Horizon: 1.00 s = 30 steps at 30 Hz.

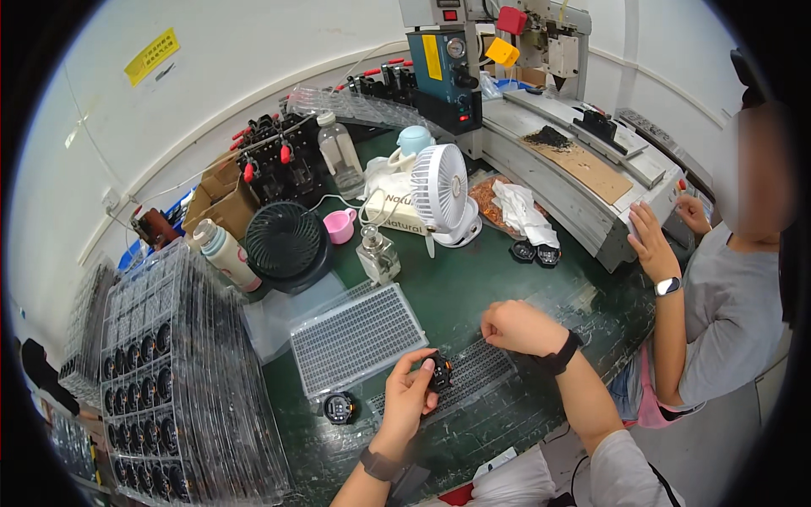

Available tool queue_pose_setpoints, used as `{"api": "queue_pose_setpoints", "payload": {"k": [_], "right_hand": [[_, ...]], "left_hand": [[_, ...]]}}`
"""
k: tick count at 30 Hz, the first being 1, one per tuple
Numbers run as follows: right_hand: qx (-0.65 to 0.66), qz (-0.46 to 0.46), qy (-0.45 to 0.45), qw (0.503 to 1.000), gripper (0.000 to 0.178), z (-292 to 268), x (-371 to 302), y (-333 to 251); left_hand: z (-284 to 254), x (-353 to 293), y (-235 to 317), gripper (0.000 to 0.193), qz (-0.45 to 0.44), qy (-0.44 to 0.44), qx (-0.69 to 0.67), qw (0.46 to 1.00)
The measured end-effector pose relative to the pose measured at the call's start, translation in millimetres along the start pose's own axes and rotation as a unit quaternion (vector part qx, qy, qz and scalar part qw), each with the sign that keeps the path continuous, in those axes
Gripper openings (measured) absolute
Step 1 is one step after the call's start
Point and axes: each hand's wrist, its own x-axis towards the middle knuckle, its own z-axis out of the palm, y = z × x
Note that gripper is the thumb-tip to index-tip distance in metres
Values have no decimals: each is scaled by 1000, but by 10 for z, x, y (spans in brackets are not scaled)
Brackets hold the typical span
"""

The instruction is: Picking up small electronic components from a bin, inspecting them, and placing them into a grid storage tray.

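Observation:
My left hand (410,390) is closed around a round black watch case (440,372) with orange accents, gripped between thumb and fingers. To its right, my right hand (525,328) is curled with the fingertips pinched together; whatever they hold, if anything, is too small to make out. Beneath both hands lies a dark perforated sheet (477,372) with rows of small dots. Left of it, a pale sheet (359,340) carries a dense grid of tiny dark parts. A second watch case (340,408) rests on the green table (498,422) beside my left wrist.
Tall stacks of clear trays (198,380) with round black parts line the left edge. Behind stand a glass bottle (378,253), a white fan (439,190), a black fan (288,241) and a pink cup (340,226). A co-worker's hand (652,241) rests by the machine (583,198).

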Motion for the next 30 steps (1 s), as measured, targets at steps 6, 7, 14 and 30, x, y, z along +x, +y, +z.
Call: {"api": "queue_pose_setpoints", "payload": {"k": [6, 7, 14, 30], "right_hand": [[-9, -8, 23, 1000, 9, -165, -96, -261], [88, -32, 56, 994, 9, -146, -88, -339], [416, -29, -7, 909, 11, 190, -6, -566], [465, 0, -6, 885, 8, 293, -6, -577]], "left_hand": [[-32, 16, -45, 19, -7, -19, -35, 999], [-24, 6, -46, 19, -8, -16, -37, 999], [-88, 23, -4, 21, -30, -20, -99, 994], [-137, 55, -15, 20, -48, -20, -146, 988]]}}
